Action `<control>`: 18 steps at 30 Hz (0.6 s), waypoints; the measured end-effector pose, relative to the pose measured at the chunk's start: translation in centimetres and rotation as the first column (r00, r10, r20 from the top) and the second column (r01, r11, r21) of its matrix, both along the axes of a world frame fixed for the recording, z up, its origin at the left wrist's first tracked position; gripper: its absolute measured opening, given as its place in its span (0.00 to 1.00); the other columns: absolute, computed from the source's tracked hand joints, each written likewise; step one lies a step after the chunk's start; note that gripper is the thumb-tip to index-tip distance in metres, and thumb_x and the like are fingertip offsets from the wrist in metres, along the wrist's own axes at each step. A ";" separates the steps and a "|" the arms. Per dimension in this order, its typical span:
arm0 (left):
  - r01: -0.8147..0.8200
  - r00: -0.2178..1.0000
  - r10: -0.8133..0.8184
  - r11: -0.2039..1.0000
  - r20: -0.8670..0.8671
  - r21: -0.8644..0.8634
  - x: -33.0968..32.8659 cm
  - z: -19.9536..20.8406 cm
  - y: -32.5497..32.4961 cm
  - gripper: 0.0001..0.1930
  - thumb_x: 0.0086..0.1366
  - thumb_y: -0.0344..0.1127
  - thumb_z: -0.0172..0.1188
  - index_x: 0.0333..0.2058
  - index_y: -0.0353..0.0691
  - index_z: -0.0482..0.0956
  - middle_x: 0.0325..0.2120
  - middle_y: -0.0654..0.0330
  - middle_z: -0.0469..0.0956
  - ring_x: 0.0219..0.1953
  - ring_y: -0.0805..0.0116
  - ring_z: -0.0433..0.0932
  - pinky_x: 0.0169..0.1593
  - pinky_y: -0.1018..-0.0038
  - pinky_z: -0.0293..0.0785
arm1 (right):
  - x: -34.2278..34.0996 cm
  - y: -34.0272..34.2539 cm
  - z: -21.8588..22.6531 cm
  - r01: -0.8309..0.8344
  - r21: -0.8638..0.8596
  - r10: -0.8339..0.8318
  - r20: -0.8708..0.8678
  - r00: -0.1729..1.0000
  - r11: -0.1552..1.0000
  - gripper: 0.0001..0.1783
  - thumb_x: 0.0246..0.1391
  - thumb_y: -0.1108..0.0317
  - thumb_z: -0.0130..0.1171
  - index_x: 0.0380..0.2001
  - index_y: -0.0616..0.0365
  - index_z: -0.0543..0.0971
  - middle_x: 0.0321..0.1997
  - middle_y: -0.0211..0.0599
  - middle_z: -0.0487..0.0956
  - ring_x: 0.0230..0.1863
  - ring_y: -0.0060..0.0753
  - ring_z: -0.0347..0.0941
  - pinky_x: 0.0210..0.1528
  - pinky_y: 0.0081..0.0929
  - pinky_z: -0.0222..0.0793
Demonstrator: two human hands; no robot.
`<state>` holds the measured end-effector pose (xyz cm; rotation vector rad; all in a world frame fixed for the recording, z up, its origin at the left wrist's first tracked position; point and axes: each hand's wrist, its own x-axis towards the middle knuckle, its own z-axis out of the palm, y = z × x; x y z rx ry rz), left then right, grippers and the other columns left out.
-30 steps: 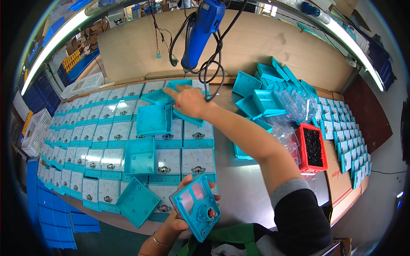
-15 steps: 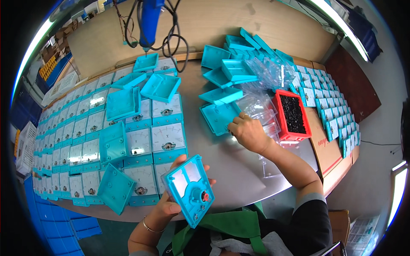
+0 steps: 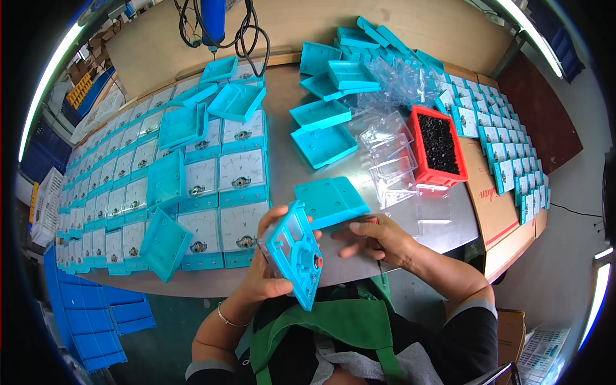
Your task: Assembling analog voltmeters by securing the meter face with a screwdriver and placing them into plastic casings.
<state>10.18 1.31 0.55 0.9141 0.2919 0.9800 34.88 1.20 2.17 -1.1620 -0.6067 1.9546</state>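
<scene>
My left hand [image 3: 273, 273] grips a turquoise meter housing [image 3: 296, 256] with a clear front cover, tilted so that its open back faces right. A round well and a small red part show inside it. My right hand [image 3: 378, 240] is just right of the meter, its fingers partly blurred. A slim screwdriver [image 3: 383, 274] sits in this hand, its thin shaft pointing down and a bit of red showing by the thumb. Close to those fingertips, a turquoise back cover [image 3: 330, 201] is over the table's near edge area; whether the fingers touch it I cannot tell.
Rows of white-faced meters [image 3: 240, 170] fill the left, with loose turquoise covers [image 3: 165, 244] on top. More covers [image 3: 324, 146] and clear plastic covers [image 3: 391, 160] lie mid-right, beside a red bin [image 3: 443, 176] of black parts. A blue power driver [image 3: 213, 22] hangs above.
My right hand has come back from the cover pile toward me, and a turquoise back cover now lies nearer. The left hand has turned the meter more edge-on. The view has shifted.
</scene>
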 end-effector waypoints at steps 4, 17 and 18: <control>-0.059 0.998 0.057 0.995 -0.029 -0.077 -2.1 -0.5 0.0 0.56 0.38 0.45 0.74 0.63 0.50 0.46 0.55 0.51 0.62 0.57 0.54 0.66 0.55 0.60 0.69 | 0.6 0.9 1.7 -0.533 -0.019 0.488 0.433 0.758 0.846 0.18 0.54 0.69 0.57 0.48 0.62 0.74 0.47 0.48 0.77 0.41 0.40 0.80 0.15 0.15 0.63; -0.205 0.950 0.182 0.977 -0.254 -0.066 -2.8 1.3 -0.5 0.55 0.39 0.46 0.73 0.63 0.50 0.46 0.55 0.54 0.61 0.57 0.56 0.66 0.55 0.60 0.69 | -2.9 3.3 1.6 -0.494 0.501 0.107 0.616 0.780 0.711 0.47 0.43 0.45 0.63 0.62 0.58 0.60 0.41 0.47 0.75 0.43 0.40 0.74 0.46 0.35 0.70; -0.197 0.958 0.177 0.978 -0.225 -0.069 -2.2 1.1 -0.1 0.55 0.40 0.46 0.72 0.63 0.49 0.46 0.55 0.55 0.62 0.57 0.57 0.66 0.55 0.60 0.69 | -2.9 1.9 1.5 -0.318 0.401 0.185 0.336 0.924 0.859 0.47 0.46 0.42 0.60 0.62 0.59 0.60 0.42 0.45 0.75 0.43 0.37 0.73 0.45 0.34 0.70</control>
